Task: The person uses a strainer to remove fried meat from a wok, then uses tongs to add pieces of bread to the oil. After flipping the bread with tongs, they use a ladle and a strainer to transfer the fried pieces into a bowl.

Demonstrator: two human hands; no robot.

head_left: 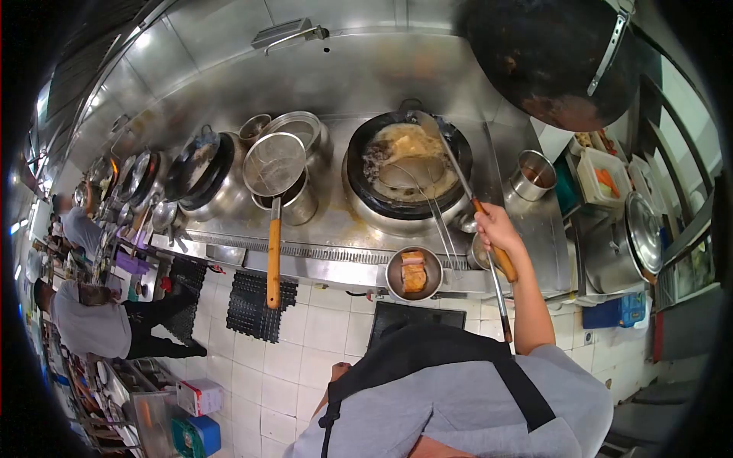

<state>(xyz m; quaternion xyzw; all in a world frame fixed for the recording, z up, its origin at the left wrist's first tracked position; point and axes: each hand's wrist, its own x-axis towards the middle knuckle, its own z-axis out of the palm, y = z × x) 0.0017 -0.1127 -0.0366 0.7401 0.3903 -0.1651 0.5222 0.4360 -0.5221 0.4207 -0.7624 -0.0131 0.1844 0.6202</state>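
Note:
My right hand (496, 227) is closed around the wooden handle of a long ladle (452, 156), whose head reaches into the wok (357, 137) at the upper edge of the bubbling oil (403, 143). A wire skimmer (411, 174) lies in the same wok, its long handle pointing toward the front edge. Below the wok, a metal bowl (393, 278) holds browned pieces of food (414, 276). My left hand (340, 370) hangs low beside the apron (412, 362), partly visible; its fingers are too small to make out.
A round strainer (275, 164) with a wooden handle rests over a pot (305, 206) left of the wok. A metal pot (533, 175) stands right. Another large wok (550, 61) hangs above. Two other people (92, 320) (80, 229) are far left.

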